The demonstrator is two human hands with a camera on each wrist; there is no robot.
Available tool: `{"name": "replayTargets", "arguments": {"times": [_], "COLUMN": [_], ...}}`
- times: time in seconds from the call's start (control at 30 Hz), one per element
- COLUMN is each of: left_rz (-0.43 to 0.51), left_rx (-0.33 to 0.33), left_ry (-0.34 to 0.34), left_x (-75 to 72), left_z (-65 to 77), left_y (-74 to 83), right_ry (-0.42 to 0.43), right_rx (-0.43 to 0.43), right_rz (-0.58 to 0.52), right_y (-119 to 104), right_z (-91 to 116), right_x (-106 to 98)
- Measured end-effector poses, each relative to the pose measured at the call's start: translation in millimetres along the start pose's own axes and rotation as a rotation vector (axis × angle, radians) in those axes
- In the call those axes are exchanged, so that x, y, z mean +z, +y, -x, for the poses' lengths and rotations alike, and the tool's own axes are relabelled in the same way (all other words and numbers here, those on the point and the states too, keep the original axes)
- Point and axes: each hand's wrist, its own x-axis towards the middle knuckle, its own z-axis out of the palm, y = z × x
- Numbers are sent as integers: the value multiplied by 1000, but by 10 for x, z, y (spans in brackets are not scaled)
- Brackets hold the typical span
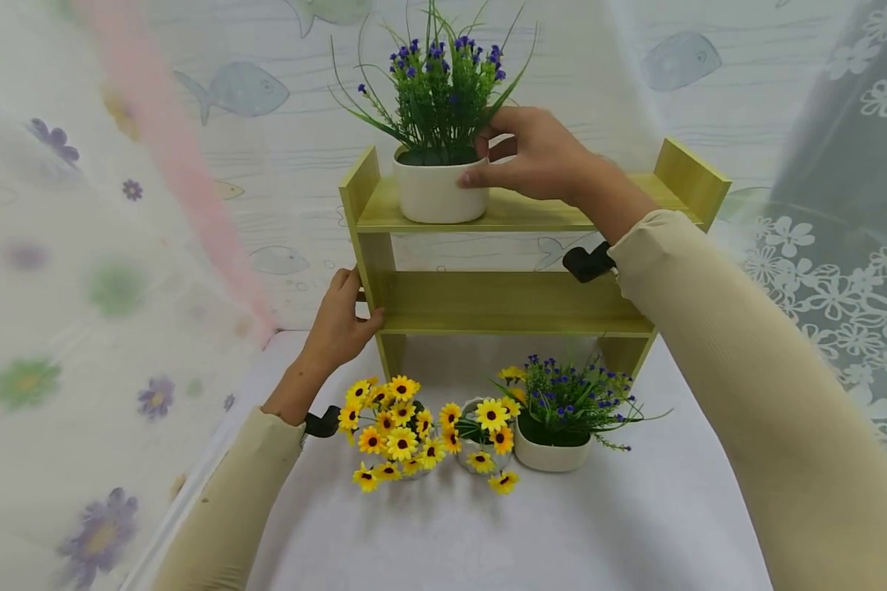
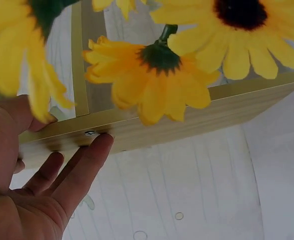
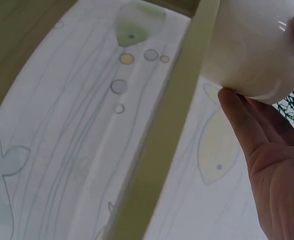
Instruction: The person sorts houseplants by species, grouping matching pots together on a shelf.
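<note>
My right hand [image 1: 535,156] holds a white oval flower pot [image 1: 443,193] by its right end, thumb on the front and fingers behind. Purple flowers and long grass [image 1: 443,82] fill this pot. It stands at the left of the top board of a light wooden shelf [image 1: 517,304]. In the right wrist view the pot's glossy wall [image 3: 257,50] shows between thumb and fingers. My left hand [image 1: 336,324] grips the shelf's left side panel, with the thumb at the front edge. The left wrist view has its fingertips [image 2: 104,142] against the panel's outer face, near a screw.
Before the shelf on the white tabletop [image 1: 488,542] stand two pots of yellow flowers [image 1: 399,435] [image 1: 491,419] and a second white pot [image 1: 550,455] with purple flowers. Patterned curtains hang at the left [image 1: 103,287] and behind; lace [image 1: 850,312] is at the right.
</note>
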Motion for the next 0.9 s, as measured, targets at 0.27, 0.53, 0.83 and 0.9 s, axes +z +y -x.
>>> {"name": "replayTargets", "arguments": {"times": [0.27,0.53,0.83,0.9], "left_rz": [7,3,6,4], "left_rx": [-21,-17,-30,-29], "left_ry": [5,25,17,22], "left_x": [7,-3,14,16], "left_z": [11,32,26,27], "left_y": [9,9,15,9], "right_ry": [48,38,90,113], "right_rx": [-25,-35,-92,-122], "right_rz": [8,-57,-97,-98], "right_y": [-16,119,378,398], "right_z": [-79,52,471,575], "right_x": [156,185,117,104]}}
